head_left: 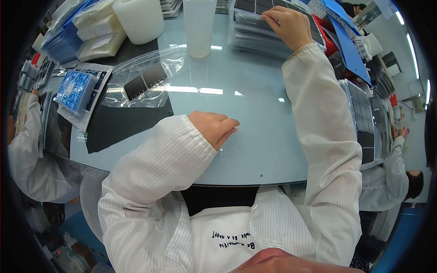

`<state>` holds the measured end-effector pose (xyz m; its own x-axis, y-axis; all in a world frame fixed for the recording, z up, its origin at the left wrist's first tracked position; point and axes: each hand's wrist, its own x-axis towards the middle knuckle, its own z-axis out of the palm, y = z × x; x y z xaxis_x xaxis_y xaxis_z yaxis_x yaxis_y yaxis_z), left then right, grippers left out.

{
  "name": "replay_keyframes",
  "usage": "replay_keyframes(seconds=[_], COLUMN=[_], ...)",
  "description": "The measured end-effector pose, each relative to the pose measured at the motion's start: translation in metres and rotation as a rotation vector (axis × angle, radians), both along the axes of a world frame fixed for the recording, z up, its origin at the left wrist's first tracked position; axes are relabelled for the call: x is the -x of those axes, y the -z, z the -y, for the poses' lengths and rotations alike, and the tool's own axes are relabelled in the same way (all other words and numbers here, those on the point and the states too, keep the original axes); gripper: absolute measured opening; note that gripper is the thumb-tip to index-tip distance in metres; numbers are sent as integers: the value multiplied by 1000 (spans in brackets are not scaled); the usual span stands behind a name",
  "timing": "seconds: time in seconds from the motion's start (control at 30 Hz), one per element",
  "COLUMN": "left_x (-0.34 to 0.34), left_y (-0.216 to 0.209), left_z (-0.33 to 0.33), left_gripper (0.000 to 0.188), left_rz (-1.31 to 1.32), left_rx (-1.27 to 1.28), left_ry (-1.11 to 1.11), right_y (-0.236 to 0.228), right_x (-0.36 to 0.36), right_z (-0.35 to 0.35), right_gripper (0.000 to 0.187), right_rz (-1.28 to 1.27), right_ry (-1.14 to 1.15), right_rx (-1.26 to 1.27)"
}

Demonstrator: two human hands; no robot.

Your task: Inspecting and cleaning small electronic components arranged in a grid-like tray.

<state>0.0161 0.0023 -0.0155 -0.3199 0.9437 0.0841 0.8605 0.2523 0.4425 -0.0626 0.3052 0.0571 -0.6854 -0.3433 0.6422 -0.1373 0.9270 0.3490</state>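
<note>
My right hand (291,28) reaches to the far right, over a stack of clear plastic trays (255,34) with flat black rectangular pieces in the top one. Its thumb and fingers are pinched together above that tray; whatever is between them is too small to make out. Low over the middle of the glossy table (255,150) is my left hand (213,129), its fingers curled and pressed together. What it may hold is hidden. To its left, a clear plastic bag (116,98) lies flat with black rectangular pieces (145,82) in or on it.
A black mat (107,132) lies under the bag. At far left are a blue wrapped block (76,91) and stacked bags (100,43). A white roll (139,20) and translucent cylinder (199,29) stand behind. Gridded trays (362,113) sit at right; co-workers are on both sides.
</note>
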Motion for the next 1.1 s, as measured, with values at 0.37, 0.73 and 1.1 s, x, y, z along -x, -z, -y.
replay_keyframes(seconds=[0.37, 0.73, 1.1], left_x=[1, 5, 48], left_y=[-2, 2, 28], left_z=[2, -3, 0], left_gripper=[20, 23, 67], left_rz=[5, 210, 1491], left_rx=[-6, -124, -373], left_ry=[-35, -148, -545], right_y=[-8, -17, 31], right_x=[0, -29, -244], right_z=[13, 1, 89], right_gripper=[11, 17, 10], right_rz=[-152, -545, 178], right_ry=[86, -192, -754], right_rx=[287, 1138, 637])
